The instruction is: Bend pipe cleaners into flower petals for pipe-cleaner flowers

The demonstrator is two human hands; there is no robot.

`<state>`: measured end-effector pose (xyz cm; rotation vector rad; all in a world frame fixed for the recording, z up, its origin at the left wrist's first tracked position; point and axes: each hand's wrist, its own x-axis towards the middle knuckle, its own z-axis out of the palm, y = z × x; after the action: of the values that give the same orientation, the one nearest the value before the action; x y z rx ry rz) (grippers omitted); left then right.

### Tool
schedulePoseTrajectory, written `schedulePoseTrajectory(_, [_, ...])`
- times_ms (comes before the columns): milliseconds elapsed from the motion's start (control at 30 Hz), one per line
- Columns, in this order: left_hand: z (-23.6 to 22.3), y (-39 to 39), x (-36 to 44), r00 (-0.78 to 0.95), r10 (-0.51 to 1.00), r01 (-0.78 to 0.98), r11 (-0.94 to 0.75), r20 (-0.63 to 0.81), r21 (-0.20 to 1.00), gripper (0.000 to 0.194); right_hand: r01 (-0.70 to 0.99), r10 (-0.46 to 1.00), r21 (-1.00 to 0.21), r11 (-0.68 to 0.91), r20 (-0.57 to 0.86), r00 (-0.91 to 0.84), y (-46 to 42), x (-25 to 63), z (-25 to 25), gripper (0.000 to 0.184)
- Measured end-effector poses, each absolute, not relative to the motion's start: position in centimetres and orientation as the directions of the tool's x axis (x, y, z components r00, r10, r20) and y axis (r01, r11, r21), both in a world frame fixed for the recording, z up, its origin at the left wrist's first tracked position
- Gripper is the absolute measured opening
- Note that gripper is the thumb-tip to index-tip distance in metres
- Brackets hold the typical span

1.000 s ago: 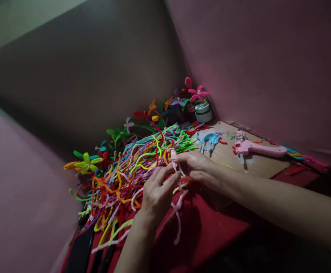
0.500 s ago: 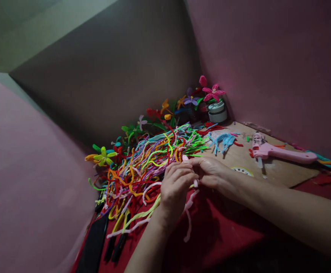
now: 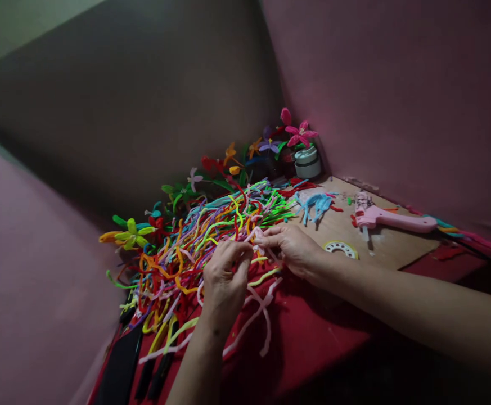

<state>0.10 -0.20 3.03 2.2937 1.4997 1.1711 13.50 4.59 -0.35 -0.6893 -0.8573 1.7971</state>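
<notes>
My left hand (image 3: 227, 279) and my right hand (image 3: 291, 246) meet over the red cloth (image 3: 312, 332). Both pinch a pale pink pipe cleaner (image 3: 263, 306) at its upper end, between the fingertips. Its loose ends hang down toward me across the cloth. Just beyond my fingers lies a big tangle of coloured pipe cleaners (image 3: 203, 236).
Finished pipe-cleaner flowers (image 3: 298, 134) stand in the back corner beside a grey tape roll (image 3: 307, 162). A pink glue gun (image 3: 391, 219) lies on a wooden board (image 3: 380, 239) at the right, with light blue pieces (image 3: 315, 203) near it. Pink walls close in on both sides.
The view has swung a little. My hands stay together on the pink pipe cleaner, fingers shifting as they work its top; its hanging ends have spread out.
</notes>
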Motion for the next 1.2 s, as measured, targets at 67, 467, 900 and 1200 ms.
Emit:
schedulePoseTrajectory(67, [3.0,-0.2,0.5,0.296,0.761,0.790,-0.535,0.577,0.300,0.011,-0.557,0.945,-0.794,-0.242,-0.061,-0.322,4.6,13.4,-0.4,0.014])
schedulePoseTrajectory(467, [2.5,-0.3,1.5,0.269,0.811,0.880,-0.426,0.520,0.209,0.014,-0.419,0.970,-0.905,-0.076,0.030,-0.241,4.0,13.4,0.1,0.005])
schedulePoseTrajectory(900, [3.1,0.0,1.2,0.168,0.939,0.798,-0.309,0.301,0.517,0.022,-0.262,0.960,-0.954,0.142,0.198,-0.200,3.7,13.2,-0.2,0.015])
schedulePoseTrajectory(1200, [3.1,0.2,1.2,0.052,0.974,0.739,-0.186,0.220,0.647,0.026,0.117,0.849,-0.842,0.527,0.515,-0.117,3.0,12.8,-0.5,0.019])
